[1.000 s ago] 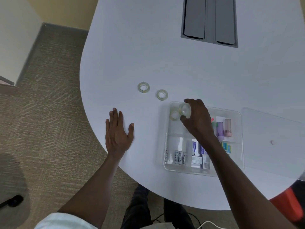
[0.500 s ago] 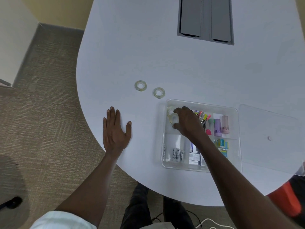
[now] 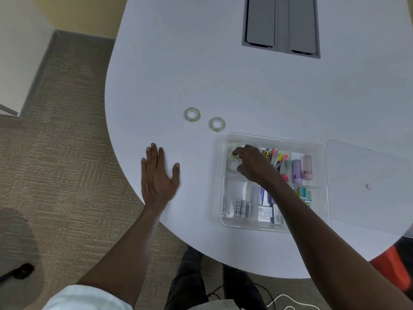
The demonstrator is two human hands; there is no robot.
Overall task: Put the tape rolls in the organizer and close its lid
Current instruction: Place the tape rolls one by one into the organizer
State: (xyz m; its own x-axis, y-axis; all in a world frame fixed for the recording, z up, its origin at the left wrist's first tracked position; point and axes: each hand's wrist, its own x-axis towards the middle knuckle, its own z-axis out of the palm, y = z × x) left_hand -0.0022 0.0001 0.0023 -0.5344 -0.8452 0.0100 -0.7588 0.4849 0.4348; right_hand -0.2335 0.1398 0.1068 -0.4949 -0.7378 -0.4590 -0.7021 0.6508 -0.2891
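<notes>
Two clear tape rolls lie flat on the white table, one (image 3: 192,114) to the left of the other (image 3: 217,124), just beyond the clear organizer (image 3: 275,138). My right hand (image 3: 253,165) reaches into the organizer's far-left compartment. Its finger and thumb are spread beside a tape roll (image 3: 233,164) that lies flat there. Another roll (image 3: 230,151) sits behind it, partly under my fingertip. My left hand (image 3: 157,177) rests flat, palm down, on the table left of the organizer. The clear lid (image 3: 357,168) lies on the table to the organizer's right.
The other compartments hold pens and markers (image 3: 274,156), purple and pink cases (image 3: 302,167), batteries (image 3: 242,208) and small boxes. A grey cable hatch (image 3: 281,26) is set into the far table. The rounded table edge runs near my left hand, carpet below.
My right hand has moved left and down into the far-left compartment with the tape roll, which now lies on the compartment floor. The left hand has stayed flat.
</notes>
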